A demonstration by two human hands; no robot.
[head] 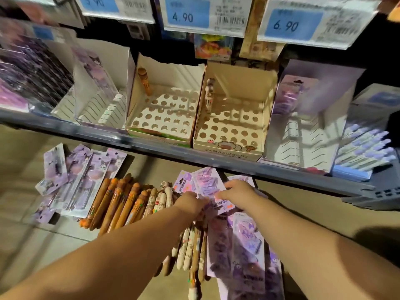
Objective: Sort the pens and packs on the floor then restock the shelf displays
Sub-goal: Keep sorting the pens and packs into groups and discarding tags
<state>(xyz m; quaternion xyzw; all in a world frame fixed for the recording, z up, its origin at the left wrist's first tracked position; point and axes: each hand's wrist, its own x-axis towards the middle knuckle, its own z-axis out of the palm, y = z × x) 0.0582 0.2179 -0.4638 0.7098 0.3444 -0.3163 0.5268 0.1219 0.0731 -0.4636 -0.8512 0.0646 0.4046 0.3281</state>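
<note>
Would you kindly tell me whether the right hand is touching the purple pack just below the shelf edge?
Touching. The head view shows the right hand pinching the purple pack, fingertips on its surface with no gap.

Three price labels hang along the far top edge, each a blue panel with a barcode slip beside it: the 5.90 label (98, 2) at the left, the 4.90 label (187, 15) in the middle and the 6.90 label (291, 24) at the right. Below the middle one is a blurred colourful card (213, 46). At the right edge, nearer, a dark slotted crate (385, 197) shows in part.
</note>
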